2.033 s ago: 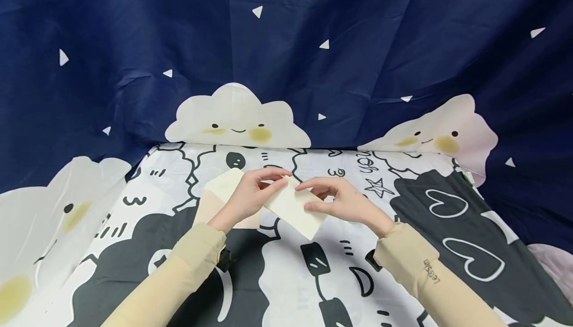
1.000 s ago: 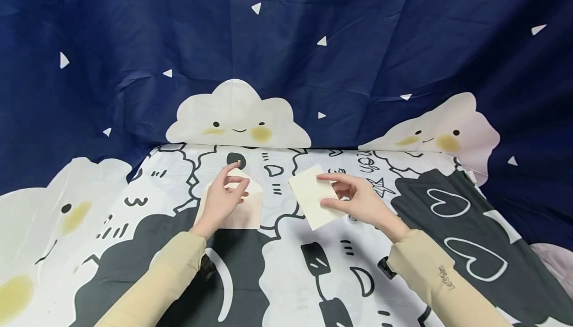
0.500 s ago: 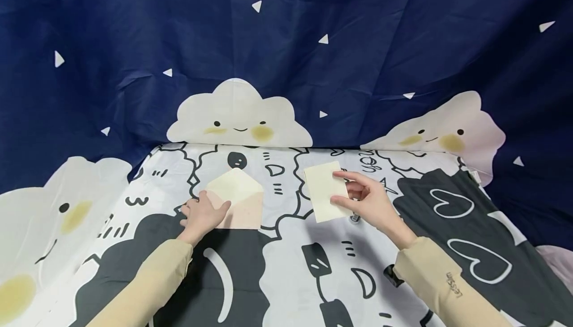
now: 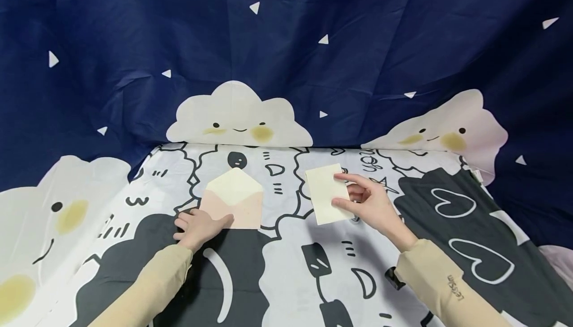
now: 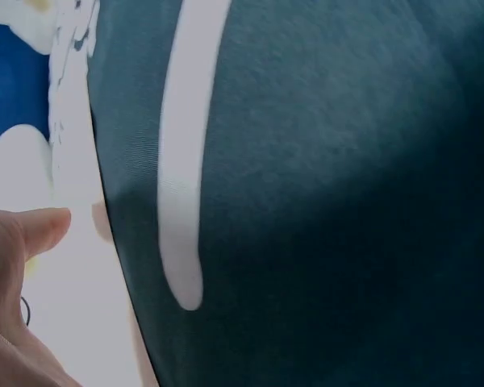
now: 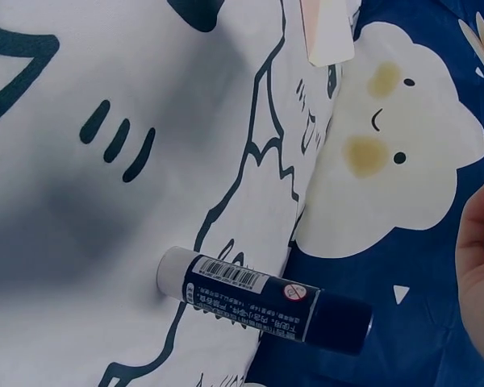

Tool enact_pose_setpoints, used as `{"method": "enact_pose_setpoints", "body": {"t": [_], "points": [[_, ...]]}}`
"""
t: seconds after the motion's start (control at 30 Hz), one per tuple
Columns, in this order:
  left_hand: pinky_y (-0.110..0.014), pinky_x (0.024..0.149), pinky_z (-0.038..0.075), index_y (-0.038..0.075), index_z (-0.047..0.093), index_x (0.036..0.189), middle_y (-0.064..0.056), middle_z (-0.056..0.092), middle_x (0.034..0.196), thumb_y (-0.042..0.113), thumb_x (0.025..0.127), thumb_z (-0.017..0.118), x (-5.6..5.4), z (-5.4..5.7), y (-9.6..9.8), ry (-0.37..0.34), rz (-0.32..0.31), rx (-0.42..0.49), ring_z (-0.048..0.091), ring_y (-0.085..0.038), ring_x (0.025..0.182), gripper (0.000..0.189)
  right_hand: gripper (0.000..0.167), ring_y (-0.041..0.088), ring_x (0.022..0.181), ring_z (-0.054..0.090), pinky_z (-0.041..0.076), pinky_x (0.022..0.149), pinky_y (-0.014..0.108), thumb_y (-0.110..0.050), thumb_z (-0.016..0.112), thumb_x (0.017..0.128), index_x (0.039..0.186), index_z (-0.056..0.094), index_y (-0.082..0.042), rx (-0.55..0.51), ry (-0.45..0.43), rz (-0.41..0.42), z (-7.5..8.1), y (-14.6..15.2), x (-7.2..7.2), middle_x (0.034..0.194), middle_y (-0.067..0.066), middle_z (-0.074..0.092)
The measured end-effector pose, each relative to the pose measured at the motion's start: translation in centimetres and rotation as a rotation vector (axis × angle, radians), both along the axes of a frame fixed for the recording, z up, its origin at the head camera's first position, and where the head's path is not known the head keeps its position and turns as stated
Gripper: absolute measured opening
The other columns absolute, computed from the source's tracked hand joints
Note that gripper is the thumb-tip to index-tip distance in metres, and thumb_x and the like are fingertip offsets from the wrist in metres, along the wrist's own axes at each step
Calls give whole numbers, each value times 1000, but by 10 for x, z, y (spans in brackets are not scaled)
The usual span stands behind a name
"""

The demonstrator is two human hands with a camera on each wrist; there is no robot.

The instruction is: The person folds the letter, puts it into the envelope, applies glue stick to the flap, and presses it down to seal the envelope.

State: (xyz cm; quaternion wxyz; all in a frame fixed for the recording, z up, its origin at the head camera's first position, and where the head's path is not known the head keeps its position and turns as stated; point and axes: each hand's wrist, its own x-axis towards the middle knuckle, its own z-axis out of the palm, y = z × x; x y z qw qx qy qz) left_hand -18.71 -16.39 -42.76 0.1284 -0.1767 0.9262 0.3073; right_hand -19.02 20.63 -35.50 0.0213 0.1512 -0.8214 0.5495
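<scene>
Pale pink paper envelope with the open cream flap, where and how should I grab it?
Probably pinch the right edge of the pale pink paper envelope, coming from the right: it lies flat with that edge uncovered, whereas the left hand overlaps its lower left corner in the head view.

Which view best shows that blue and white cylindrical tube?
Right wrist: the tube appears whole, its barcode showing. In the head view, the cream rectangular paper card and the right hand hide most of it; left wrist shows none.

Possibly a home: cloud-print cloth point(image 4: 286, 53)
</scene>
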Motion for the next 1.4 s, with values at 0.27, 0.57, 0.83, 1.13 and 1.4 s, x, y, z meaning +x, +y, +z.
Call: {"method": "enact_pose_setpoints", "body": {"t": [0.27, 0.57, 0.83, 1.13, 1.4], "points": [[-77, 95, 14, -26, 6, 138, -51, 2, 137, 55, 79, 65, 1, -8, 7, 43, 28, -65, 4, -61, 126, 116, 56, 5, 71, 68, 55, 59, 23, -9, 79, 77, 129, 58, -4, -20, 15, 28, 1, 0, 1, 84, 3, 73], [-74, 86, 20, -24, 20, 131, -45, 18, 126, 54, 80, 67, 5, -21, 8, 163, 39, -89, 16, -57, 116, 104, 55, 4, 72, 69, 55, 59, 24, -6, 78, 78, 129, 58, -3, -11, 29, 24, 0, 3, 3, 83, 3, 73], [-72, 83, 22, -18, 18, 131, -41, 23, 122, 54, 75, 72, 6, -24, 9, 238, 76, -89, 20, -54, 112, 106, 55, 4, 71, 68, 55, 59, 23, -8, 79, 77, 128, 59, -4, -7, 31, 21, 0, 4, 3, 84, 7, 73], [-71, 82, 23, -10, 11, 139, -39, 24, 126, 44, 72, 80, 2, -21, 11, 333, 92, -64, 25, -54, 110, 110, 55, 5, 72, 69, 55, 59, 24, -6, 78, 78, 129, 58, -3, -17, 27, 23, -1, 3, 4, 83, 2, 74], [-59, 82, 21, -1, 15, 144, -32, 21, 131, 25, 75, 80, -3, -17, 14, 448, 80, 61, 40, -51, 103, 99, 54, 4, 70, 68, 54, 57, 23, -6, 78, 78, 128, 58, -2, -13, 40, 24, -3, 4, 6, 83, 9, 74]]}}
